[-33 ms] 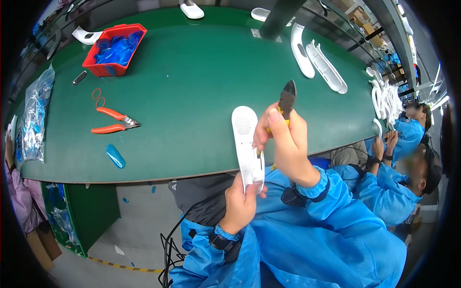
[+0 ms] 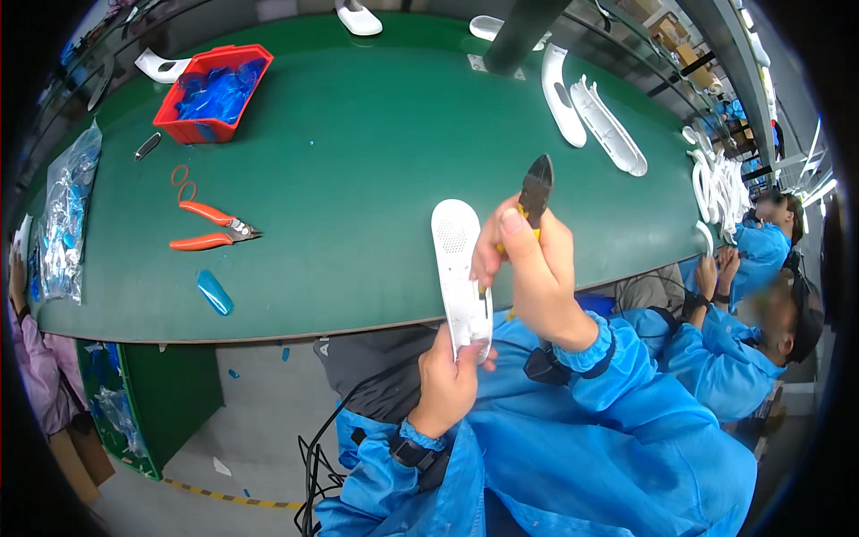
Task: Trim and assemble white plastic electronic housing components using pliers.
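A long white plastic shell (image 2: 455, 234) with a patch of small holes at its far end reaches over the table's front edge. My left hand (image 2: 446, 380) is closed around its near end, thumb on top. In my right hand (image 2: 542, 268) are side cutters (image 2: 536, 186) with dark jaws and yellow handles, the jaws pointing up and away from the shell. My right fingertips are bent over the shell's right side, close to or touching it. A slim dark and yellow tip shows below them; whether it belongs to the cutters I cannot tell.
Orange-handled pliers (image 2: 215, 230), a blue film-covered piece (image 2: 215, 293) and a red bin (image 2: 195, 131) of blue film lie to the left, beside a clear bag (image 2: 70, 215). White shells (image 2: 608, 125) lie far right, near a post (image 2: 523, 36). Co-workers (image 2: 729, 345) sit at right.
My right hand and the cutters have shifted very slightly downward. Everything else stays as it was.
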Available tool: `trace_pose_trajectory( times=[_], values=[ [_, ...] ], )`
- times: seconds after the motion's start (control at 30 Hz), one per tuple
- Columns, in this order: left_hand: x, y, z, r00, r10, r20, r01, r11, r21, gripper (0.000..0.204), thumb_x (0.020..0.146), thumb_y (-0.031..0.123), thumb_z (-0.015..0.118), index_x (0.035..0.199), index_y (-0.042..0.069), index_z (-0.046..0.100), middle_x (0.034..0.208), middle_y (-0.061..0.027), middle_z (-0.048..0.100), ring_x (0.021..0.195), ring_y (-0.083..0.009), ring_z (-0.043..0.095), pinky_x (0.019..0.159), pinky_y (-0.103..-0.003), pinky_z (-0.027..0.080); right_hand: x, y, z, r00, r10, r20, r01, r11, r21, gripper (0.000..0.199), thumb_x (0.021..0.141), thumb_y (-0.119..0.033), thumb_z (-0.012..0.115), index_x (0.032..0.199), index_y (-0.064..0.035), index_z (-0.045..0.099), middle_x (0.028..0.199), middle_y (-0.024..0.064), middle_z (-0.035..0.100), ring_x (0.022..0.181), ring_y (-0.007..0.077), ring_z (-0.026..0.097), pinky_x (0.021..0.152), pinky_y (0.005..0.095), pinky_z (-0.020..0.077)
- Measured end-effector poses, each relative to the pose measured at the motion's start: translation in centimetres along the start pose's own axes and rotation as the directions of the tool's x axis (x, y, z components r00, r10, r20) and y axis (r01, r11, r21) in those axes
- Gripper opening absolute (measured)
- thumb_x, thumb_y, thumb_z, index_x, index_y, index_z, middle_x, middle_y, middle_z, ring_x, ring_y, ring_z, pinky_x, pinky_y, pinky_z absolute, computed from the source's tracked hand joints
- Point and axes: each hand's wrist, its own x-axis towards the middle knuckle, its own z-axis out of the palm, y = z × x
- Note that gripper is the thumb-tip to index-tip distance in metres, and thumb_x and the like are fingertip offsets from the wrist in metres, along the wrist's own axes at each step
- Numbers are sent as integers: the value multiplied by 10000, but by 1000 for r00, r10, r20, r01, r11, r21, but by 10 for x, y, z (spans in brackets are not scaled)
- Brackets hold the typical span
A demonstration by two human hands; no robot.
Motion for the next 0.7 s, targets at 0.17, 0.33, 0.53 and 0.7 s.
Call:
trace_pose_trajectory(
  times=[0.17,0.33,0.53,0.7],
  values=[
    [2,-5,4,998,26,-54,-26,1000,-11,242,996,130,506,1144,-58,541,803,-112,684,650,-163,666,617,-292,533,-13,10,-3,989,84,121,-83,996,-12,270,1046,-246,419,895,-24,448,680,68,516,609,145,523,581,299,466],
    [3,1,4,996,21,-83,-22,1000,-7,185,963,52,529,1115,-47,567,770,-111,697,638,-174,681,607,-296,540,-15,15,-4,989,82,123,-81,997,-13,278,1048,-251,415,892,-23,448,673,69,520,601,145,522,583,301,466],
    [3,-2,2,998,13,-66,-14,1000,-11,175,964,50,531,1104,-48,568,761,-104,692,632,-170,675,604,-294,539,-14,18,-1,994,71,87,-69,997,-33,281,1051,-258,420,905,-19,448,668,67,524,592,133,518,577,291,461],
    [3,1,3,997,25,-72,-24,1000,14,167,964,51,536,1093,-49,571,756,-103,693,634,-167,676,605,-299,543,-15,22,10,998,51,46,-47,995,-87,257,1051,-238,422,920,-18,442,664,58,510,598,122,516,570,287,454]
  ],
)
